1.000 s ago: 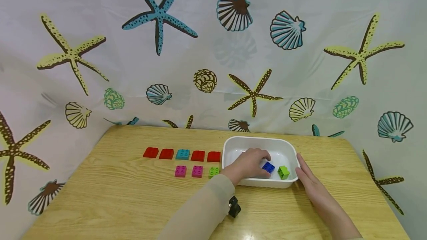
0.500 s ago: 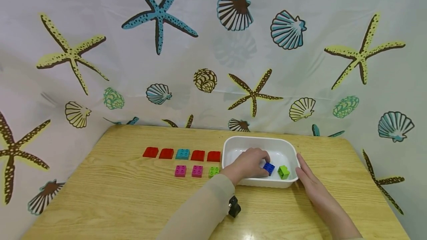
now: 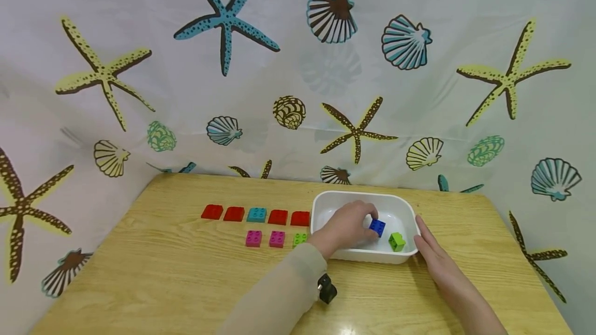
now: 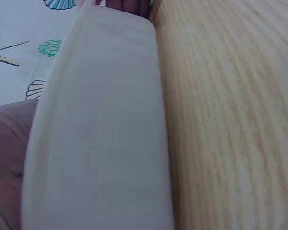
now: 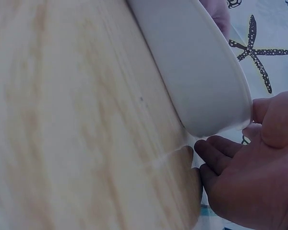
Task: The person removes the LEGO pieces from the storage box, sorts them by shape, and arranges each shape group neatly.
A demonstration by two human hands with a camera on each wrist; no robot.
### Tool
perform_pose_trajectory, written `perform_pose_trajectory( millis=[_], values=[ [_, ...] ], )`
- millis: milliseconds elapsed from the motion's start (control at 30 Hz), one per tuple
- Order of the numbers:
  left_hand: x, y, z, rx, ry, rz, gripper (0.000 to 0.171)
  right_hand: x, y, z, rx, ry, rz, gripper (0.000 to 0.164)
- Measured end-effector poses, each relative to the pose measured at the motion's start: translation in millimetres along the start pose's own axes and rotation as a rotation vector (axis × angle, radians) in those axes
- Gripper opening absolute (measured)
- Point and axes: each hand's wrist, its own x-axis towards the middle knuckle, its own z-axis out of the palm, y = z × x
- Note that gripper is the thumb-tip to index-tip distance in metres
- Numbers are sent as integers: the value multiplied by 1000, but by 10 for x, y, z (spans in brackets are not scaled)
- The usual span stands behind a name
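Note:
A white plastic bin (image 3: pixel 363 256) stands on the wooden table. My left hand (image 3: pixel 346 225) reaches over its near left side and pinches a blue toy building brick (image 3: pixel 377 227) between thumb and fingers. Beside that brick, a lime green brick (image 3: pixel 397 242) lies in the bin. At the bin's right end, my right hand (image 3: pixel 437 255) rests against the wall with fairly straight fingers. The right wrist view shows the right thumb (image 5: pixel 266 112) touching the rim. In the left wrist view the bin's outer wall (image 4: pixel 101 124) hides the bricks.
Left of the bin, red bricks (image 3: pixel 278 217) and a turquoise brick (image 3: pixel 256 215) form a row. Nearer lie two magenta bricks (image 3: pixel 253 238) and a lime brick (image 3: pixel 300 239), partly behind my left arm. A patterned curtain (image 3: pixel 279 66) surrounds the table (image 3: pixel 153 273).
My left thumb and fingers have closed on the blue brick, which is now tilted and slightly higher in the bin. My right hand keeps its place at the bin's right end.

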Motion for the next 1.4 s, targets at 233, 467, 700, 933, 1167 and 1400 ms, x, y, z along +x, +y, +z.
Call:
perform_pose_trajectory(
  millis=[233, 467, 700, 933, 1167, 1400],
  values=[
    [-104, 26, -187, -10, 63, 33, 35, -10, -7, 21, 0, 9, -1, 70],
    [-321, 52, -391, -1, 124, 33, 39, -8, -7, 15, 5, 9, 2, 69],
    [-653, -42, -649, 7, 184, 38, 41, -20, -13, 19, -5, 0, -8, 71],
    [-998, -297, -846, -9, 228, 3, 41, 2, -13, 5, -5, -3, 3, 69],
    [-1379, -587, -1023, 2, 298, -75, 41, -7, 2, 9, -20, 4, -25, 70],
    [-1749, -979, -1251, 51, 331, -130, 41, 2, 6, 12, -5, 4, -13, 69]
  ],
)
